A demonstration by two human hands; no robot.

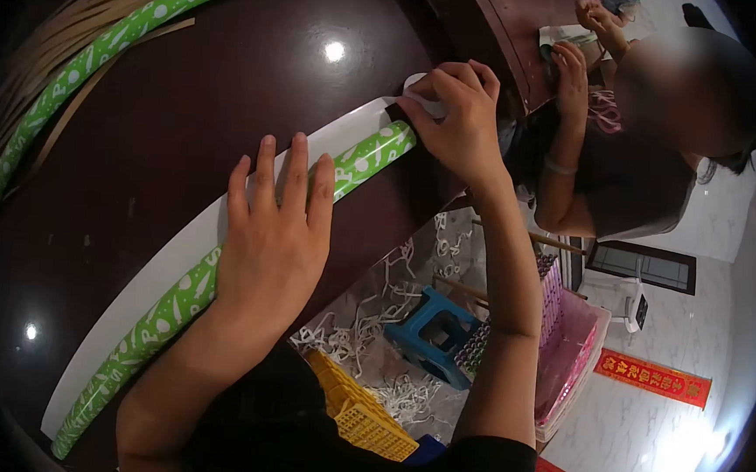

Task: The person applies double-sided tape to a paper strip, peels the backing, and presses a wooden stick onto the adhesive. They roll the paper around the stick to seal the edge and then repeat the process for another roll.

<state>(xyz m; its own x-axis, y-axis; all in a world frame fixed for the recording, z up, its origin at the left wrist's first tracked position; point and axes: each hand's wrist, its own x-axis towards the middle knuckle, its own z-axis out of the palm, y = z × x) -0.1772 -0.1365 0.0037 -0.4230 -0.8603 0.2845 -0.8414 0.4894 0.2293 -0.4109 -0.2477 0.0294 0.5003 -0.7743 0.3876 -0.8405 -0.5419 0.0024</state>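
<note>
Here, a long sheet of paper, glossy green with white print along its narrow rolled edge and plain white beside it, curves from the lower left of the frame to the upper middle across a smooth, dark, shiny table. The left hand lies palm down near the centre, fingers spread across the roll, while the right hand, reaching up from the lower right, arches over the upper end, thumb and curled fingers pinching the white edge.
</note>
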